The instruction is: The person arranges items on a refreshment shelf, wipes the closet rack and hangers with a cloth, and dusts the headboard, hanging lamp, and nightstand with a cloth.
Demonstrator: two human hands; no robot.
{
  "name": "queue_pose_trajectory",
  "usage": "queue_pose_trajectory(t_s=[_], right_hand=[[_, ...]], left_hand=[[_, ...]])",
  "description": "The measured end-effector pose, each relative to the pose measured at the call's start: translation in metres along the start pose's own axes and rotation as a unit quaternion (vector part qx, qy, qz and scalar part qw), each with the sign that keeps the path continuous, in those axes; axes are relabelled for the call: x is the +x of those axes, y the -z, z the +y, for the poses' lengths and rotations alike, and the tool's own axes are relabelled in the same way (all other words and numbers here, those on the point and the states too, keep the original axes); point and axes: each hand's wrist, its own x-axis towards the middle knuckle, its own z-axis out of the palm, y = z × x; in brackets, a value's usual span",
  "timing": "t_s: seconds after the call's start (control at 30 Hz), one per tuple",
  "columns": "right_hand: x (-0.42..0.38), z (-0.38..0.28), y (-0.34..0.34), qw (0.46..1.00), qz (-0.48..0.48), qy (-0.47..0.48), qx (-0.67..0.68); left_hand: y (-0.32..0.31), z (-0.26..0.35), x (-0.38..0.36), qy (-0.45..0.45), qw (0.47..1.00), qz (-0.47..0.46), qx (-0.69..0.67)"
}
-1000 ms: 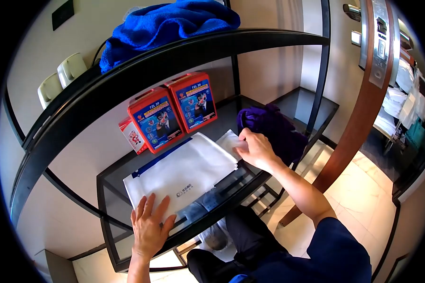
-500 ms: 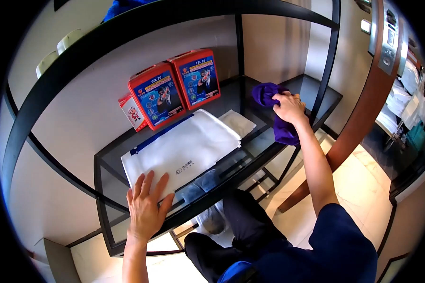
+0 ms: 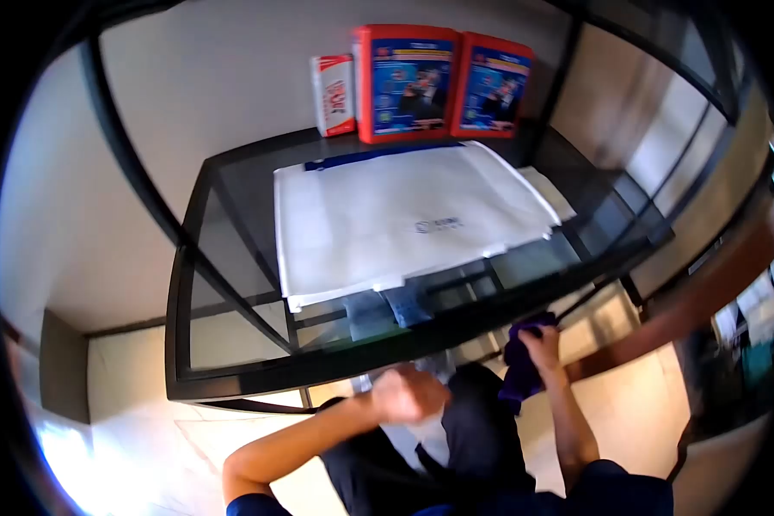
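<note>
My right hand (image 3: pixel 542 351) is closed on a bunched purple cloth (image 3: pixel 522 365), just in front of the glass shelf's front edge at the right. My left hand (image 3: pixel 410 394) hangs below the front edge of the shelf (image 3: pixel 258 370), near my knees; it is blurred and its fingers look curled, with what they hold, if anything, hidden. On the glass lies a flat white bag (image 3: pixel 387 215) with small dark print and a blue strip along its back. Part of a smaller white packet (image 3: pixel 549 191) shows at the bag's right side.
Two red boxes (image 3: pixel 410 86) with blue labels stand at the back of the shelf, beside a small red and white box (image 3: pixel 335 95). Black frame posts (image 3: pixel 129 146) rise at the sides. A brown wooden edge (image 3: pixel 679 327) runs along the right.
My left hand has left the bag's front corner and moved down toward my knees. My right hand has drawn the purple cloth off the shelf, toward me. The view has turned left and down.
</note>
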Motion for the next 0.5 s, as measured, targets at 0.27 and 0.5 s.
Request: queue_pose_trajectory(t_s=[0.27,0.5], right_hand=[[0.096,0.2,-0.178,0.957,-0.088,-0.174,0.217],[0.106,0.157,-0.253,0.921,-0.322,0.083,-0.201]], left_hand=[[-0.173,-0.11,-0.069,0.652,0.697,0.155,0.254],[-0.296,-0.117,-0.106,0.679,0.511,0.316,-0.422]])
